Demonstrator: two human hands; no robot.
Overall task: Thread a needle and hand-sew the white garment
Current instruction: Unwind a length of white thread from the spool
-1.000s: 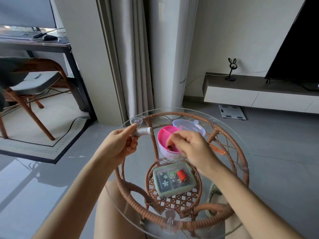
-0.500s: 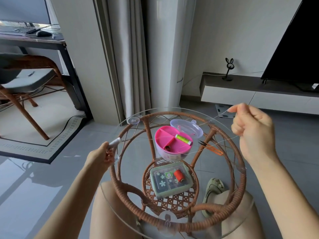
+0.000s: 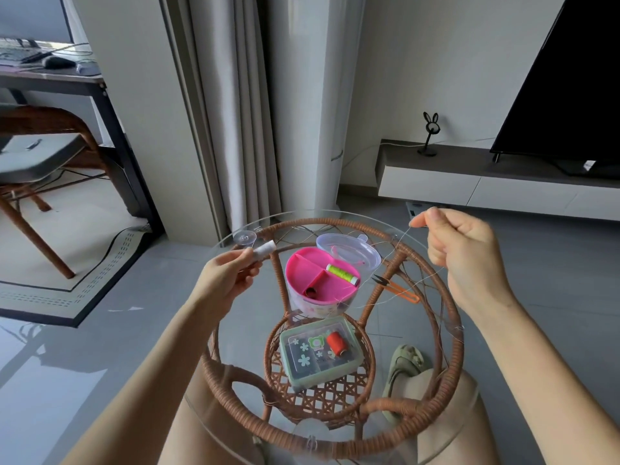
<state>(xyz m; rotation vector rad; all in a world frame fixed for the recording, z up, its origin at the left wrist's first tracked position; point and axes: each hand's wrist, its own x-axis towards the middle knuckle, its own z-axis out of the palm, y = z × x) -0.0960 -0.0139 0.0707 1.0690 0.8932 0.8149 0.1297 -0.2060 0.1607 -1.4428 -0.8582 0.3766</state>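
One glass table [image 3: 451,330] lies under both hands, with two boxes: a pink box [image 3: 315,280] between the grips with one green spool [image 3: 342,275], and a green box [image 3: 318,355] nearer the person with one orange spool [image 3: 336,344]. The left hand [image 3: 228,280] grips one white spool [image 3: 265,249]; the right hand [image 3: 466,253] pinches thread [image 3: 404,233].

A black television [image 3: 570,78] is seen on a low cabinet [image 3: 469,182], with a rabbit-eared ornament [image 3: 430,134] set to its left. Grey curtains [image 3: 241,112] are hung by the wall. A cushioned chair [image 3: 40,156] is set by a dark desk [image 3: 67,82], on which what may be a mouse [image 3: 57,61] is laid.
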